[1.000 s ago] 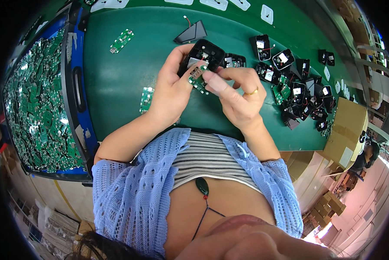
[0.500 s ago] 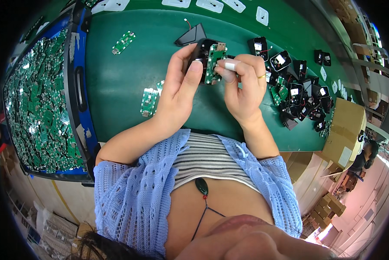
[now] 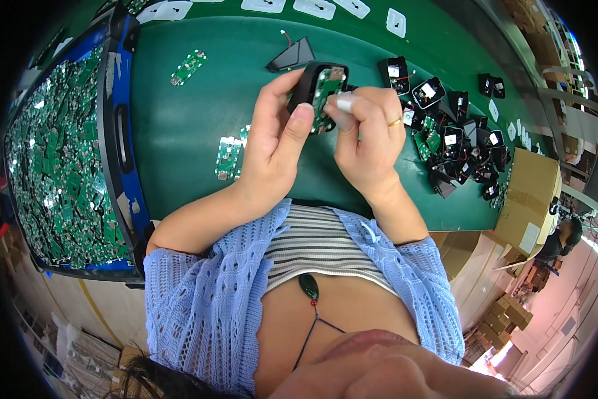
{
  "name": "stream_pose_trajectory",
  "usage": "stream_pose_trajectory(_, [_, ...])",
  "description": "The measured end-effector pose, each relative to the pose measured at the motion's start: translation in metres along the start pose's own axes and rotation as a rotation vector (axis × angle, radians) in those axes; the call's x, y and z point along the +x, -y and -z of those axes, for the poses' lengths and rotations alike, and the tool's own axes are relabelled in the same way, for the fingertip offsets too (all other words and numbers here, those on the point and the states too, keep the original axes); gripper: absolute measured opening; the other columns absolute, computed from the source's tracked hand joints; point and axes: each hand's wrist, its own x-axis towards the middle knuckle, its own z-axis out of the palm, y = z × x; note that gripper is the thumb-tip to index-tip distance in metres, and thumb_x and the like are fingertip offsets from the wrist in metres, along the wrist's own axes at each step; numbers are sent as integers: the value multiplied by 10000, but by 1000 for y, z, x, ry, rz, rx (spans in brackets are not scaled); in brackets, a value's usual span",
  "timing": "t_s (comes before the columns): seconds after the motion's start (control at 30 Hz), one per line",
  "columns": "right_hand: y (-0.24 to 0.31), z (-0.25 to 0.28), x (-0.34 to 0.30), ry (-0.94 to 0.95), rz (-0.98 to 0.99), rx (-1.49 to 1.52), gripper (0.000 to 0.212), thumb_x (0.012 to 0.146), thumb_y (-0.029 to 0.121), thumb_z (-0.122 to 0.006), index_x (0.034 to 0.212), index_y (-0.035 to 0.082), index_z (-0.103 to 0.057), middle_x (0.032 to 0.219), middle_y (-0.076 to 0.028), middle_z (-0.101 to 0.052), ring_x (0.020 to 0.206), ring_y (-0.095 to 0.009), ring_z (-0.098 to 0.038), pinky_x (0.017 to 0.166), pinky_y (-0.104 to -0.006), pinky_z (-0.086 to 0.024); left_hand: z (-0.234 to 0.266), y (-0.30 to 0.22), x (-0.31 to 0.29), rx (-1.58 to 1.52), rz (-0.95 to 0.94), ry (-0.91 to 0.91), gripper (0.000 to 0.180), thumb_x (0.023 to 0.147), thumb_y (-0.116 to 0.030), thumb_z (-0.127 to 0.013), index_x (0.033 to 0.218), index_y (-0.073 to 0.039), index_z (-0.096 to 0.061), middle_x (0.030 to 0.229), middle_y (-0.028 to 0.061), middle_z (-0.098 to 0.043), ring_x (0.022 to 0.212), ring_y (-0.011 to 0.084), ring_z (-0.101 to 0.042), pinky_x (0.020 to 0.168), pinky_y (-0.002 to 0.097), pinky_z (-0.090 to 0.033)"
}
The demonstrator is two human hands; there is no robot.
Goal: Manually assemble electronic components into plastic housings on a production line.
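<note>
My left hand [image 3: 272,136] is wrapped round a black plastic housing [image 3: 303,88], thumb along its near side, and holds it tilted above the table. A green circuit board [image 3: 331,81] lies within the rim of the housing's open face. My right hand [image 3: 372,136] has its thumb and forefinger closed at the middle of the board; white tape wraps one finger. The fingertips and part of the board are blurred, and the fingers cover some of it. Behind the housing lies a black wedge-shaped part [image 3: 293,56] with a short red wire.
Loose circuit boards [image 3: 189,68] [image 3: 228,158] lie on the green table [image 3: 186,126]. At left stands a blue-and-black bin [image 3: 122,133] full of boards. Several black housings [image 3: 452,145] are heaped at right, beside a cardboard box [image 3: 529,199]. White trays [image 3: 314,8] line the back.
The circuit board has gone down from above the housing's edge to within its rim. The housing has turned slightly, and my right hand has shifted a little left with the board.
</note>
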Motion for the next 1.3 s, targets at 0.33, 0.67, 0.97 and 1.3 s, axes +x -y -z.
stream_pose_trajectory(0.33, [-5, 0, 0, 24, 95, 3, 292, 633, -19, -706, 886, 45, -576, 794, -75, -550, 653, -235, -531, 499, -309, -444, -6, 1, -1, -87, 12, -12, 417, 991, -207, -435, 1335, -4, -316, 1180, 89, -489, 1054, 131, -481, 882, 280, -427])
stream_pose_trajectory(0.67, [-21, 26, 15, 69, -195, 357, 255, 770, -1, -670, 1012, 44, -607, 954, -106, -540, 747, -192, -555, 563, -258, -454, -5, -11, 46, -222, 213, -37, 281, 949, -155, -536, 1161, 16, -467, 1064, 92, -602, 966, 140, -587, 858, 263, -466])
stream_pose_trajectory(0.97, [-191, 138, 59, -59, -593, -443, 214, 846, 158, -633, 1015, 43, -569, 877, -108, -589, 827, -254, -582, 734, -342, -487, 16, 5, 173, 239, 335, 271, 324, 931, -207, -544, 1183, -2, -541, 1071, 92, -642, 1082, 177, -589, 904, 275, -445])
stream_pose_trajectory(1.3, [-436, 213, -49, 498, -995, -890, 827, 687, 336, -762, 1302, -54, -370, 1166, -267, -573, 1092, -364, -570, 927, -404, -455, -6, 87, 283, 994, 314, 326, 374, 834, -277, -674, 1082, -1, -625, 967, 55, -640, 891, 101, -571, 814, 241, -417])
